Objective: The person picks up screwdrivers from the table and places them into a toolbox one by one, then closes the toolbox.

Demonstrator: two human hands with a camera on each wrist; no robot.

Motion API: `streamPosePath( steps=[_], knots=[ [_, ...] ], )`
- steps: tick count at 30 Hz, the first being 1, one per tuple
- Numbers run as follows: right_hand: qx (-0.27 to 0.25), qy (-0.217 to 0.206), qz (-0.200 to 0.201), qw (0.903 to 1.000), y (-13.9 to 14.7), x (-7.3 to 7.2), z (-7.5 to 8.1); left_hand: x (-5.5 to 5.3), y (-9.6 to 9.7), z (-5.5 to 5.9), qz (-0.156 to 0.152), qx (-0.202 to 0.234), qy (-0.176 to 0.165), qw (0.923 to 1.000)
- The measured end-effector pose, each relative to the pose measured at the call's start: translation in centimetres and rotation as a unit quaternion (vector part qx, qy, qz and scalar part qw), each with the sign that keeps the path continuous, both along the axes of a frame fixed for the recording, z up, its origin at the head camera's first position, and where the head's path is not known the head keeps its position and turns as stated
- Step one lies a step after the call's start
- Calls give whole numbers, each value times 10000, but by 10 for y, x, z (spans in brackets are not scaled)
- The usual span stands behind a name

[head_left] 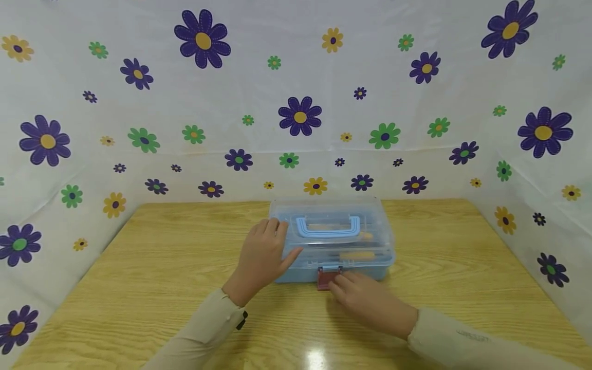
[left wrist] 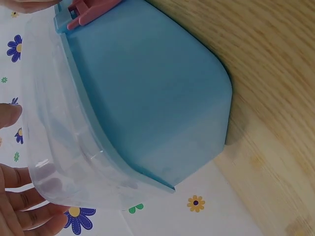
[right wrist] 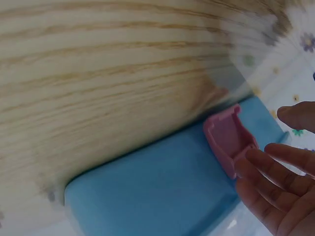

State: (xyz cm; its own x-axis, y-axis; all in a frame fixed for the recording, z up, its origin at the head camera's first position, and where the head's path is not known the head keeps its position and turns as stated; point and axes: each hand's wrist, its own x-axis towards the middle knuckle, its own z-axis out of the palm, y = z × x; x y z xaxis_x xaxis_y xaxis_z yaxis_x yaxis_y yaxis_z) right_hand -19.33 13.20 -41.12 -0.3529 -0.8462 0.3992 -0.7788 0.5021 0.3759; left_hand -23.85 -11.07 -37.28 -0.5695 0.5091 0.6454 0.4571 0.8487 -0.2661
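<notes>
A light blue plastic toolbox [head_left: 296, 275] with a clear lid [head_left: 381, 231] and a blue carry handle [head_left: 329, 233] stands on the table, lid down. On its front, a pink latch [head_left: 326, 280] is swung outward from the lid. My left hand [head_left: 262, 255] lies at the lid's left side, its fingers [left wrist: 29, 216] spread along the clear rim and thumb apart from them. At the latch is my right hand [head_left: 370, 304]; its loosely straight fingers [right wrist: 275, 172] touch or nearly touch the latch's edge. Through the lid, wooden-looking pieces [head_left: 357, 255] show faintly.
The wooden table [head_left: 185, 257] extends to both sides and in front of the toolbox. A white cloth with printed flowers [head_left: 259, 92] hangs behind and along both sides.
</notes>
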Motion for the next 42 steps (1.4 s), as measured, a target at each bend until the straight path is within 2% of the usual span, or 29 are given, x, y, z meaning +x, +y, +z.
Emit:
streamPosePath(
  steps=[5, 10, 15, 27, 30, 35, 42],
  knots=[
    [465, 107, -95, 9988, -5, -4, -8, 0, 2, 2, 5, -105, -10, 9999],
    [656, 250, -147, 9974, -9, -5, -12, 0, 3, 4, -41, -193, 40, 9998],
    [762, 240, -175, 9966, -12, -4, -13, 0, 4, 4, -13, -238, 95, 9997],
    [767, 23, -168, 9969, -14, 0, -13, 0, 6, 4, -3, -216, -29, 9998],
    [617, -41, -73, 9981, -14, 2, -12, 0, 5, 4, -15, -200, -60, 9998],
    [53, -232, 187, 9995, -11, 3, -9, -2, 4, 4, -29, -205, -49, 9998],
    [-853, -435, 576, 9937, -8, 6, 4, -5, 2, 2, -163, -196, -96, 9996]
  ],
)
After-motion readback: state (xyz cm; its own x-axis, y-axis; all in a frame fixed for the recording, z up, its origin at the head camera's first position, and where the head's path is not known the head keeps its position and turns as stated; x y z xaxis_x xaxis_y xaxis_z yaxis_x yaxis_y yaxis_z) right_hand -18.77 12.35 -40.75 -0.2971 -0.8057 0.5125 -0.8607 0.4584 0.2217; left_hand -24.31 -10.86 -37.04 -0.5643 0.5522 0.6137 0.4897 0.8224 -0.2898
